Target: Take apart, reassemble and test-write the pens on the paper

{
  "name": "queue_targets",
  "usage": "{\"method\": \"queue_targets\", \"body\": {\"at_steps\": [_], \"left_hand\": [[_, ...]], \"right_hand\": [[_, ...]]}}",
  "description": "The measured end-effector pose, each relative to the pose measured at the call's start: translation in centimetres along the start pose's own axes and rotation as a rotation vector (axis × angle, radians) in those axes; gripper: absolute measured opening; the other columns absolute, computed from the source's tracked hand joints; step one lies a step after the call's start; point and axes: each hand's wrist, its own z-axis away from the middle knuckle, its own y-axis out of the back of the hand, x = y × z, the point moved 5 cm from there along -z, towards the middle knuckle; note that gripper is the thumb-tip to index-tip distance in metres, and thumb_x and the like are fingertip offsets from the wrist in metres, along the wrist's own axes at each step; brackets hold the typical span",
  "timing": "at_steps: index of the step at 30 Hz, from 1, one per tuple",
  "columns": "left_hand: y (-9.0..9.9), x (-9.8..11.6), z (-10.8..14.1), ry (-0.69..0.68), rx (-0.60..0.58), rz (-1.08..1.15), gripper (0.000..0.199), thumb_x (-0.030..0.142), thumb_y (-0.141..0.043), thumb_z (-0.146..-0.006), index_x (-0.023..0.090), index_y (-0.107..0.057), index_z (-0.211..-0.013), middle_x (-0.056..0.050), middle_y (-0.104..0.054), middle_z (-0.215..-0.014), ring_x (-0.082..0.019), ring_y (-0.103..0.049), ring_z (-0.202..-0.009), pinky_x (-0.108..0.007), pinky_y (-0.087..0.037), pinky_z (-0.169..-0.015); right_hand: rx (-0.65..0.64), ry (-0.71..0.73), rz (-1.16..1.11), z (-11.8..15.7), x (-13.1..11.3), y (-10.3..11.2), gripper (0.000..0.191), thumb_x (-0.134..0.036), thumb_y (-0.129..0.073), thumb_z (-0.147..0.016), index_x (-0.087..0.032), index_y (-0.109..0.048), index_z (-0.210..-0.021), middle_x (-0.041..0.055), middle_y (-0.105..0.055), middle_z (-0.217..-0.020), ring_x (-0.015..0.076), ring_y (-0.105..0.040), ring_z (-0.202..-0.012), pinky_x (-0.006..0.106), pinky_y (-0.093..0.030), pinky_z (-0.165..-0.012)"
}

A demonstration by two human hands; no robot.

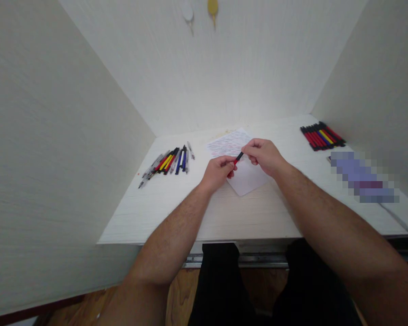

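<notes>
Between my two hands is a red pen point(238, 158) with a black end, held at a slant above the paper. My left hand point(221, 171) is closed around its red lower part. The fingers of my right hand point(261, 154) pinch its black upper end. Beneath them lies a sheet of paper point(246, 179), covered with coloured scribbles in its far part and plain white in its near part. How much of the pen sits inside my fingers is hidden.
To the left lies a loose pile of pens point(170, 161), some clear, others red, yellow or blue. A neat row of mostly red pens point(321, 136) lies far right. Nearer is a blurred-out flat object point(362, 176) with a white cable point(399, 219). Panels enclose the desk point(177, 208) on three sides.
</notes>
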Motion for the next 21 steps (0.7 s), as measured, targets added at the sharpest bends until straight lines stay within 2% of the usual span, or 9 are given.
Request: {"method": "queue_targets", "body": {"at_steps": [3,7,11,13,18,21], "left_hand": [[0.00,0.15,0.09,0.001,-0.004,-0.004,0.016,0.015,-0.058,-0.079,0.011,-0.068,-0.091,0.001,-0.064,-0.068,-0.005,-0.052,-0.047,-0.019,-0.039,-0.046],[0.04,0.16,0.08,-0.008,-0.002,0.004,0.015,0.013,-0.058,-0.079,0.011,-0.068,-0.091,0.000,-0.064,-0.067,-0.006,-0.052,-0.046,-0.019,-0.038,-0.046],[-0.05,-0.04,0.05,-0.009,-0.009,0.011,0.015,0.013,-0.059,-0.079,0.011,-0.068,-0.090,0.001,-0.064,-0.067,-0.005,-0.052,-0.046,-0.019,-0.038,-0.046],[-0.08,-0.05,0.07,-0.008,-0.010,0.005,0.014,0.014,-0.060,-0.080,0.012,-0.068,-0.090,0.001,-0.064,-0.067,-0.005,-0.051,-0.046,-0.019,-0.038,-0.046],[0.00,0.28,0.16,-0.007,-0.012,-0.021,0.013,0.013,-0.057,-0.081,0.011,-0.068,-0.088,0.001,-0.064,-0.067,-0.004,-0.050,-0.046,-0.018,-0.039,-0.047],[-0.01,0.32,0.17,-0.009,-0.015,-0.022,0.013,0.012,-0.056,-0.082,0.011,-0.068,-0.088,0.000,-0.064,-0.066,-0.005,-0.051,-0.046,-0.018,-0.040,-0.047]], "right_hand": [[0.014,-0.025,0.012,0.00,0.13,0.05,0.030,-0.035,-0.079,-0.065,-0.019,-0.056,-0.059,-0.0051,-0.046,-0.043,0.0057,-0.034,-0.038,0.021,-0.023,-0.037],[-0.051,-0.012,-0.072,0.20,-0.18,-0.36,0.023,-0.030,-0.080,-0.063,-0.017,-0.066,-0.074,-0.0047,-0.050,-0.048,0.0066,-0.038,-0.041,0.021,-0.025,-0.038],[0.011,0.002,0.009,0.32,-0.34,-0.15,0.026,-0.031,-0.079,-0.064,-0.018,-0.056,-0.059,-0.0052,-0.045,-0.043,0.0061,-0.036,-0.039,0.022,-0.025,-0.038],[0.039,-0.010,0.050,0.35,-0.30,-0.04,0.030,-0.033,-0.079,-0.066,-0.019,-0.054,-0.057,-0.0054,-0.044,-0.042,0.0061,-0.035,-0.038,0.022,-0.024,-0.037],[-0.082,0.001,-0.039,0.47,-0.34,-0.52,0.023,-0.032,-0.078,-0.065,-0.016,-0.066,-0.076,-0.0044,-0.051,-0.051,0.0061,-0.038,-0.042,0.022,-0.026,-0.039],[-0.076,0.028,-0.026,0.45,-0.29,-0.49,0.022,-0.030,-0.079,-0.063,-0.016,-0.063,-0.068,-0.0040,-0.051,-0.051,0.0056,-0.038,-0.042,0.022,-0.026,-0.040]]}}
